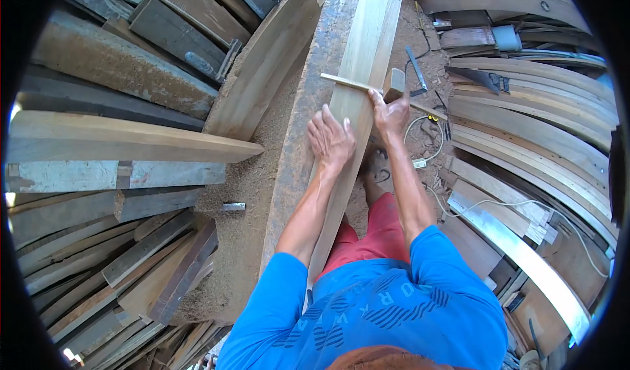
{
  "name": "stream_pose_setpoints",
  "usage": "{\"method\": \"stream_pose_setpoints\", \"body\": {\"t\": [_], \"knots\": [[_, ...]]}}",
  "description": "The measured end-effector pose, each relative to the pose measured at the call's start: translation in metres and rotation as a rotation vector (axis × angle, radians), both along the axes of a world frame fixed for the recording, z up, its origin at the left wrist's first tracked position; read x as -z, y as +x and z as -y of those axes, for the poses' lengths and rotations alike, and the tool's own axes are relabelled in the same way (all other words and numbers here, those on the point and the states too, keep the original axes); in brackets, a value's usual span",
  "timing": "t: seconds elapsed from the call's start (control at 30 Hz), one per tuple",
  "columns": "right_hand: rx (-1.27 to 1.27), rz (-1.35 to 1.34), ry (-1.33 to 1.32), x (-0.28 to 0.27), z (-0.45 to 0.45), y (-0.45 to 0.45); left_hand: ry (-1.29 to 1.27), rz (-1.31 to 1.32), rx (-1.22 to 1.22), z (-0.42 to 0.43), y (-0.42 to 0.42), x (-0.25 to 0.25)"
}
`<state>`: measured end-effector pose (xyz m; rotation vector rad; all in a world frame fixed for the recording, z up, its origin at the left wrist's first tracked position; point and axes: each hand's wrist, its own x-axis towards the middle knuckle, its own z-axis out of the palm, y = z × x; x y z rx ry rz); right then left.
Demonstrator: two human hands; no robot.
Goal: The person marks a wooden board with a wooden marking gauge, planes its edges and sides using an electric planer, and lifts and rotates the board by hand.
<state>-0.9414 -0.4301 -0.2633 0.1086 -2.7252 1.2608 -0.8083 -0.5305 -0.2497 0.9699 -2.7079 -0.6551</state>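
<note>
Blue shirt (394,314); board (363,110) beneath left hand (331,138)

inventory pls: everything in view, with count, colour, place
Timber: 1, pale brown, on bench
Wooden strip-and-block tool: 1, light brown, across timber
Bench: 1, worn grey-brown, under timber
Blue-bladed tool: 1, blue and dark, floor right of bench
Handsaw: 1, dark, on right-hand boards
Cable: count unclear, whitish, frame right
Metal piece: 1, silvery, floor left
Boards: many, browns and greys, both sides
Sawdust: uncounted, brown, floor left
Shirt: 1, blue, worn
Shorts: 1, red, worn
Left hand: 1, bare, spread on timber
Right hand: 1, bare, gripping tool
Smaller clutter: too indistinct to list
</note>
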Motion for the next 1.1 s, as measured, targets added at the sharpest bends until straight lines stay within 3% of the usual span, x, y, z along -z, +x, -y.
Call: {"method": "stream_pose_setpoints", "body": {"t": [0.13, 0.2, 0.27, 0.4, 0.5, 0.6, 0.67, 0.83, 0.97, 1.1], "knots": [[-0.031, -0.258, -0.204, 0.026, 0.019, -0.060, 0.017, 0.121, -0.074, 0.000, -0.050, 0.002], [0.133, -0.081, -0.015, 0.010, 0.044, -0.116, 0.010, 0.144, -0.063, 0.002, -0.054, 0.001], [0.098, 0.005, 0.020, 0.011, 0.051, -0.171, -0.007, 0.161, -0.062, 0.001, -0.050, -0.001], [0.126, -0.109, 0.064, 0.026, 0.048, -0.198, -0.019, 0.120, -0.066, 0.000, -0.054, -0.001], [0.061, 0.015, 0.008, 0.010, 0.042, -0.197, -0.028, 0.104, -0.063, 0.000, -0.052, 0.001], [-0.147, 0.086, -0.240, 0.006, 0.022, -0.183, -0.015, 0.115, -0.076, 0.002, -0.057, 0.000], [-0.226, 0.193, -0.083, -0.011, 0.010, -0.140, 0.002, 0.122, -0.088, 0.002, -0.057, -0.001], [-0.120, 0.047, -0.169, -0.021, 0.007, -0.025, -0.003, 0.115, -0.084, 0.003, -0.055, 0.001], [-0.040, 0.054, -0.320, 0.010, 0.020, -0.066, -0.024, 0.122, -0.087, 0.004, -0.054, 0.003], [-0.002, -0.036, -0.115, 0.020, 0.022, -0.099, -0.033, 0.112, -0.075, 0.001, -0.053, 0.003]]}}
